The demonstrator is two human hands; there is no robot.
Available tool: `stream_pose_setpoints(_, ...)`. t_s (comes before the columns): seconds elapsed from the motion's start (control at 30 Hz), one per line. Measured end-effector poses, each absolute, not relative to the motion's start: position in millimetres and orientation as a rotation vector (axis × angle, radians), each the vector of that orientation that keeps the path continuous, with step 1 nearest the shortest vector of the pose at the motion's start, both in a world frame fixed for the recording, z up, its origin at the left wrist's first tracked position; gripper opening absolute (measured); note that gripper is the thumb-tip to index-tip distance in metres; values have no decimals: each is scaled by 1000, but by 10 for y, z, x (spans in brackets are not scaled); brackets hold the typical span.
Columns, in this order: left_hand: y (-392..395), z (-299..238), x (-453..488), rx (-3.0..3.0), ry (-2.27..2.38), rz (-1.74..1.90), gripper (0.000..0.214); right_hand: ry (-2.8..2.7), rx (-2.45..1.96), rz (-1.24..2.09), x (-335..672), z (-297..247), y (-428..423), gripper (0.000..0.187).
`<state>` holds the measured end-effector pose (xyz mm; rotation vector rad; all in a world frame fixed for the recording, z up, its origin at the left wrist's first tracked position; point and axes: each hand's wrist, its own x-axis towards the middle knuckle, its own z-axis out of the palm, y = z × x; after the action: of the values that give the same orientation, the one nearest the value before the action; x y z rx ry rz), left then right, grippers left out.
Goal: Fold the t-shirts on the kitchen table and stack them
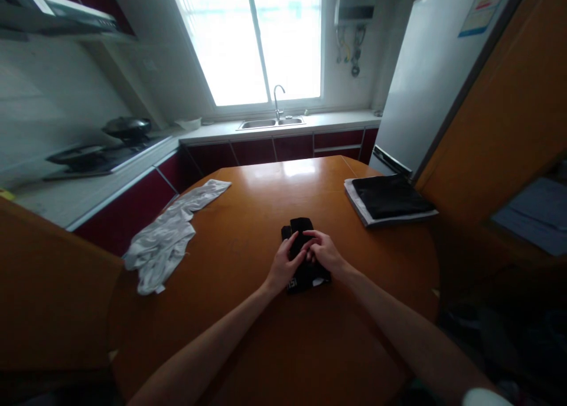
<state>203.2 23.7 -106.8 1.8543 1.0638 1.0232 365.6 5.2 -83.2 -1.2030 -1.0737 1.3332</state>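
Note:
A small black garment point(301, 229), folded into a narrow bundle with white lettering at its near end, lies in the middle of the round wooden table point(266, 347). My left hand point(284, 265) rests on its left side, fingers curled onto the cloth. My right hand point(323, 252) lies on its right side, thumb and fingers pinching the fabric where both hands meet. The bundle's near end is partly hidden under my hands.
A crumpled white garment point(166, 237) hangs over the table's left edge. A stack of folded clothes, black on white point(387, 199), sits at the right edge. Beyond are a counter with stove point(97, 155), a sink point(271, 122) and a refrigerator point(425, 81).

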Motion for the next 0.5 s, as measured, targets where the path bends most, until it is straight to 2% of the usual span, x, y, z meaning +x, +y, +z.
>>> stream_pose_setpoints(0.1,258,-1029,2037,1860,1017,989,77,-993,-1260,1149,3796,-806,123,46)
stream_pose_setpoints(0.2,276,-862,2059,1808,986,958,80,-873,-1377,990,3926,-806,210,34)
stream_pose_setpoints(0.4,280,-123,2162,1676,865,887,88,-645,-1370,1150,3906,-888,288,24)
stream_pose_setpoints(0.5,250,293,2175,1643,841,804,96,-592,-1194,1329,3891,-886,271,21)
